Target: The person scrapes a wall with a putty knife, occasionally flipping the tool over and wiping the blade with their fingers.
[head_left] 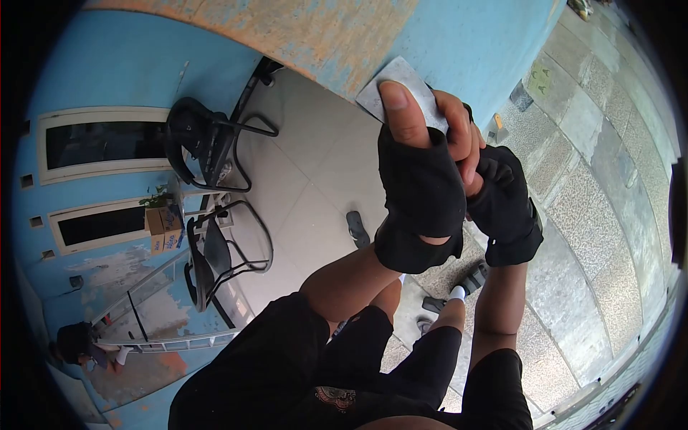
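My left hand (430, 143), in a black fingerless glove, grips a flat grey scraper blade (398, 87). The thumb presses on its face and the fingers curl round its far side. The blade's edge lies against the lower border of a blue painted wall surface (459, 43), where a worn patch (337, 36) shows tan and orange. My right hand (502, 190), gloved the same way, is closed just beside the left fingers. What it holds is hidden; no handle shows clearly.
Black chairs (215, 251) stand at left by a box (165, 228) with a plant. Another person (82, 344) is near a metal ladder (179, 342) at lower left. A loose sandal (356, 228) lies on the tiles. Stone paving (580, 229) runs along the right.
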Tool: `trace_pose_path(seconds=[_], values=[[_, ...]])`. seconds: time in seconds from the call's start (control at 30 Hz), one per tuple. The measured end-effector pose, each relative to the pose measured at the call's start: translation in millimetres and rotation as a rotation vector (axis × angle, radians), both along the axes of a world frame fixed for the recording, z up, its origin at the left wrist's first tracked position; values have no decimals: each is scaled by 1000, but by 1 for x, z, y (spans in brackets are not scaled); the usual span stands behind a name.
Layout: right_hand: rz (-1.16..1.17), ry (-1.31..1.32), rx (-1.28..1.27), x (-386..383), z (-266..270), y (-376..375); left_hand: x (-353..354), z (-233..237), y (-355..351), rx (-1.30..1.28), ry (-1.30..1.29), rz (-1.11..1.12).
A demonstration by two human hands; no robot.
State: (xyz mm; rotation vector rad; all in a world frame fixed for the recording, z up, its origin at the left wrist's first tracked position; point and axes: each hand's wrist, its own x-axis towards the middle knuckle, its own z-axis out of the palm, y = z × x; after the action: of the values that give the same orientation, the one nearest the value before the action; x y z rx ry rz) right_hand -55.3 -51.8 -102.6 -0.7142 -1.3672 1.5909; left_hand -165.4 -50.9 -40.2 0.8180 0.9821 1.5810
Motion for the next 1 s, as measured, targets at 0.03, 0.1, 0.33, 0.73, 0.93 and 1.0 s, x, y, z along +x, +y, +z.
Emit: trace_pose_path(seconds=[0.03, 0.1, 0.33, 0.73, 0.93, 1.0], values=[[-14, -26, 61, 0, 1, 3, 0, -1, 2, 7, 4, 2], [-38, -106, 88, 0, 1, 7, 3, 4, 7, 61, 22, 39], [-67, -67, 92, 1, 4, 3, 3, 4, 4, 51, -41, 39], [-138, -96, 263, -3, 12, 10, -3, 12, 10, 176, 96, -17], [21, 19, 69, -1, 18, 8, -5, 10, 6, 91, 35, -38], [12, 6, 63, 0, 21, 9, -2, 14, 7, 91, 35, -17]])
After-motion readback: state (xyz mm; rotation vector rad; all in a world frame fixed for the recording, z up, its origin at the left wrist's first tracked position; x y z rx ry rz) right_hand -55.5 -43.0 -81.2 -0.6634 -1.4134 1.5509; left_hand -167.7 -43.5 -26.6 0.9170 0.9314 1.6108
